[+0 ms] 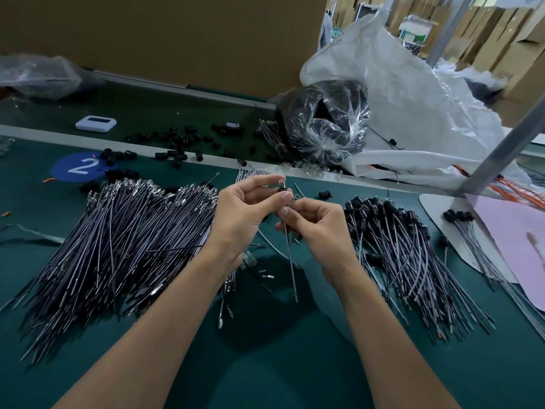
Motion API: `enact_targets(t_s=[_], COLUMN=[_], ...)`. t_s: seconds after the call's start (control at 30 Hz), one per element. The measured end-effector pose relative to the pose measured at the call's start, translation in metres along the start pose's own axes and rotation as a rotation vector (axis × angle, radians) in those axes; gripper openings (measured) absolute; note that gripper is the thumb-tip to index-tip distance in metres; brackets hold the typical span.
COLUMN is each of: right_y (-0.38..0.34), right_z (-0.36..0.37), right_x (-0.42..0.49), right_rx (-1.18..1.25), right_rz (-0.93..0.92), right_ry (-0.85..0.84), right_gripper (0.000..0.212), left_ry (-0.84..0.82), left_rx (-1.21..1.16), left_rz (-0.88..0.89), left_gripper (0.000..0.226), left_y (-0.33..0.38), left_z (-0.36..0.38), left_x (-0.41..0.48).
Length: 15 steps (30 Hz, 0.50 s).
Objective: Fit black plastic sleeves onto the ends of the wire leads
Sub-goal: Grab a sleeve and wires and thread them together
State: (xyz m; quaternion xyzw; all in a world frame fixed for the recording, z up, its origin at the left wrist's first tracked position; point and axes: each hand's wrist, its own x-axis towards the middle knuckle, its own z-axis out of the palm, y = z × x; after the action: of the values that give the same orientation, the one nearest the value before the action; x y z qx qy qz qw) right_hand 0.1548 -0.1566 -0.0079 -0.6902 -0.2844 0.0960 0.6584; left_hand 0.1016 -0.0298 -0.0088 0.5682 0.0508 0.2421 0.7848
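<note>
My left hand pinches a small black plastic sleeve between thumb and fingers, held above the green table. My right hand pinches a thin wire lead just below the sleeve; the lead hangs down toward me. A big pile of bare wire leads lies to the left of my hands. A pile of leads with black sleeves on their ends lies to the right. Loose black sleeves are scattered at the back.
A clear bag of black parts sits behind my hands, against a large white sack. A pink sheet and a few sleeved leads lie at the right. A white device and a blue "2" sticker are back left.
</note>
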Motion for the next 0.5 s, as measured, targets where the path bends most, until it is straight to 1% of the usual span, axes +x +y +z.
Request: enact_targets(t_s=[0.1, 0.37, 0.5], right_y=[0.001, 0.0032, 0.0053], right_z=[0.0015, 0.0031, 0.0043], right_x=[-0.0003, 0.0002, 0.0001], right_rx=[0.03, 0.077, 0.054], right_rz=[-0.024, -0.044, -0.072], right_ry=[0.02, 0.033, 0.048], right_gripper=[0.016, 0.009, 0.013], left_ry=[0.006, 0.016, 0.045], left_rx=[0.003, -0.113, -0.132], left_rz=[0.003, -0.012, -0.039], left_gripper=[0.04, 0.021, 0.024], left_y=[-0.0003, 0.0025, 0.0025], left_z=[0.002, -0.0018, -0.0024], left_x=[-0.0015, -0.0008, 0.0005])
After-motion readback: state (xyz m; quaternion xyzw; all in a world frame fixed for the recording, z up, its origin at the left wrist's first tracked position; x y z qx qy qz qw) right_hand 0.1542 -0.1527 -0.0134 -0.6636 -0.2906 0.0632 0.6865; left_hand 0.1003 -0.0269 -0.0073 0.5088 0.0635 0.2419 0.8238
